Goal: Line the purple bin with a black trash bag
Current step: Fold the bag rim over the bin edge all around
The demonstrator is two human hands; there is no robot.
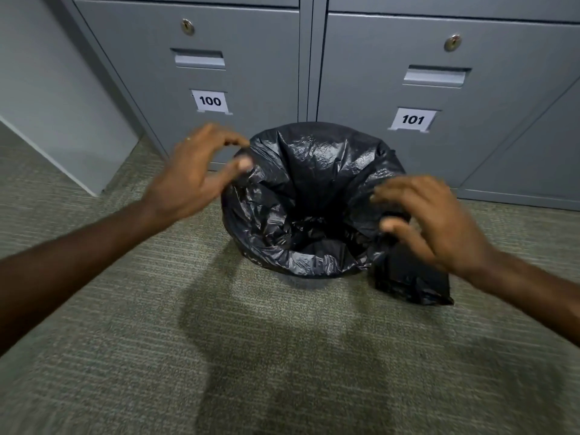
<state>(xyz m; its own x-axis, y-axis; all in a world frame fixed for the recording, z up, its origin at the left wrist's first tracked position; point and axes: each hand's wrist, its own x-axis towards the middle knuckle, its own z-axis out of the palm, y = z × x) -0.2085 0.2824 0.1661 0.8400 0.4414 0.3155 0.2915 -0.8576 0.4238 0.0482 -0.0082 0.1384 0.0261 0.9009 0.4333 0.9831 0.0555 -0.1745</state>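
Observation:
A black trash bag [301, 189] is spread over the mouth of the bin, folded down over its rim all round. Only a sliver of the bin's wall [295, 282] shows below the bag at the front; its colour is hard to tell. A loose flap of the bag [411, 281] hangs down on the right side. My left hand [197, 171] is at the bag's left edge, fingers curled apart, thumb touching the plastic. My right hand [430, 215] hovers at the right edge, fingers spread, thumb against the bag.
Grey metal lockers stand right behind the bin, labelled 100 [210, 101] and 101 [412, 119]. A pale wall corner [62, 120] lies to the left. The floor is grey-green carpet [282, 372] with my shadow on it.

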